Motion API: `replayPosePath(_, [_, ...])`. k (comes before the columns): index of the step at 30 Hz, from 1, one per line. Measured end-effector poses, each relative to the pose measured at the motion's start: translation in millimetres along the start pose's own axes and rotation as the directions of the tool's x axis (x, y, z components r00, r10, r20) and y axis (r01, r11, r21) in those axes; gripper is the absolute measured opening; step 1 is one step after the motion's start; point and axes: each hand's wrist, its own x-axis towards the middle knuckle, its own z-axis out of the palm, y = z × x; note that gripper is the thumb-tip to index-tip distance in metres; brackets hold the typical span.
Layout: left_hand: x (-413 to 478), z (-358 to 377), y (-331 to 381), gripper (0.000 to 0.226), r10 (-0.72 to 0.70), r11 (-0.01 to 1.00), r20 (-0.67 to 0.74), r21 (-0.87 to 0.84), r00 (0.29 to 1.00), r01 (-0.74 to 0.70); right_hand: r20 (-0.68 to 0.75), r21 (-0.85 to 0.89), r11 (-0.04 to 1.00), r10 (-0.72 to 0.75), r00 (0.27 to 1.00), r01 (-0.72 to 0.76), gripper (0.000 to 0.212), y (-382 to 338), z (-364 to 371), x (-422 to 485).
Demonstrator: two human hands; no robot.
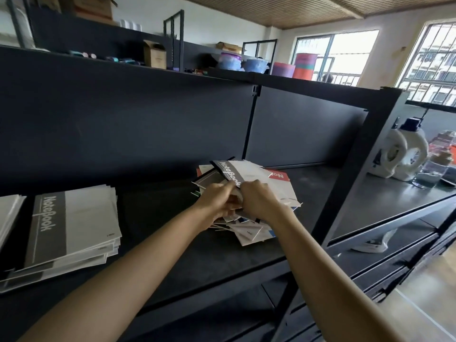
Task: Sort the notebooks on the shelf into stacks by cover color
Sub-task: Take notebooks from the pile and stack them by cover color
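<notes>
Head view: both forearms are reaching forward and converging over a loose pile of notebooks [249, 233] lying on the dark shelf [172, 243], right of its middle. The left hand [217, 201] and right hand [256, 201] are meeting knuckle to knuckle. Their fingers are curling round the near edge of a grey notebook [243, 174], which is tilting up off the top of the pile. Both sets of fingers are clamping on it; the fingertips themselves are tucked under the cover and hidden. A red notebook [280, 176] is peeking out behind, mostly covered. The covers lower in the pile are fanned and overlapping, their colours hard to make out. A grey stack [74, 225] is sitting well apart at the shelf's left end, partly cut off by the frame edge.
</notes>
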Motion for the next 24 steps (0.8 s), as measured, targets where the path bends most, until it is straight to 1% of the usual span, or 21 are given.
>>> replayPosePath(2, [-6.3, -3.1, 6.7, 0.035, -0.089, 0.973, 0.029, -0.212, 0.996, 0.093, -0.044, 0.02, 0.999, -0.027, 0.999, 0.027, 0.029, -16.0, -0.2, -8.8])
replayPosePath(4, [-12.4, -10.0, 11.0, 0.042, -0.124, 0.921, 0.047, -0.366, 0.991, 0.132, -0.119, 0.018, 0.998, -0.064, 0.991, 0.067, 0.029, -31.8, -0.5, -17.7])
replayPosePath(7, [-20.1, -26.1, 14.3, 0.042, -0.138, 0.889, -0.055, -0.448, 0.989, 0.1, -0.228, 0.016, 0.99, -0.134, 0.964, 0.141, 0.03, -56.0, 0.8, -26.8])
replayPosePath(8, [-24.5, -32.3, 15.3, 0.04, -0.138, 0.892, -0.095, -0.445, 0.986, 0.082, -0.252, 0.032, 0.985, -0.154, 0.955, 0.167, 0.031, -64.0, 1.7, -27.3])
replayPosePath(10, [-32.7, -48.7, 15.0, 0.035, -0.1, 0.923, -0.207, -0.384, 0.973, 0.013, -0.281, 0.057, 0.968, -0.22, 0.934, 0.245, 0.034, -80.5, 4.0, -25.4])
replayPosePath(11, [-36.4, -60.1, 13.3, 0.036, -0.076, 0.937, -0.262, -0.35, 0.962, -0.021, -0.278, 0.072, 0.953, -0.265, 0.923, 0.295, 0.035, -89.5, 5.6, -24.5])
replayPosePath(13, [-46.8, -85.1, 9.4, 0.045, -0.043, 0.955, -0.332, -0.291, 0.942, -0.059, -0.253, 0.136, 0.905, -0.361, 0.898, 0.402, 0.032, -106.8, 9.7, -23.0])
replayPosePath(15, [-55.9, -112.4, 4.7, 0.051, -0.026, 0.959, -0.391, -0.269, 0.92, -0.087, -0.262, 0.243, 0.839, -0.426, 0.866, 0.486, 0.033, -121.4, 16.2, -19.1])
replayPosePath(16, [-60.7, -125.5, 3.4, 0.049, -0.019, 0.96, -0.425, -0.26, 0.905, -0.102, -0.281, 0.3, 0.805, -0.437, 0.854, 0.511, 0.036, -127.3, 19.1, -16.6])
replayPosePath(17, [-67.3, -137.8, 3.7, 0.044, -0.012, 0.965, -0.468, -0.235, 0.883, -0.111, -0.296, 0.352, 0.782, -0.428, 0.854, 0.514, 0.038, -132.4, 21.6, -14.0])
replayPosePath(18, [-74.8, -149.3, 5.2, 0.039, -0.004, 0.974, -0.514, -0.195, 0.858, -0.112, -0.305, 0.399, 0.773, -0.394, 0.867, 0.492, 0.039, -137.0, 24.1, -11.1])
replayPosePath(19, [-81.9, -160.1, 6.8, 0.039, 0.004, 0.979, -0.553, -0.165, 0.833, -0.115, -0.305, 0.444, 0.774, -0.343, 0.889, 0.451, 0.04, -141.2, 25.4, -9.6])
replayPosePath(21, [-95.5, -182.8, 5.7, 0.053, 0.017, 0.982, -0.597, -0.14, 0.802, -0.125, -0.248, 0.529, 0.768, -0.266, 0.932, 0.36, 0.043, -150.7, 30.0, -8.0])
replayPosePath(23, [-109.6, -202.0, 0.9, 0.059, 0.045, 0.99, -0.606, -0.078, 0.794, -0.116, -0.186, 0.609, 0.726, -0.261, 0.947, 0.319, 0.044, -164.0, 35.2, -7.2])
replayPosePath(24, [-115.2, -210.8, -2.6, 0.06, 0.071, 0.996, -0.608, -0.004, 0.791, -0.093, -0.177, 0.639, 0.7, -0.269, 0.947, 0.318, 0.044, -172.8, 37.5, -7.5])
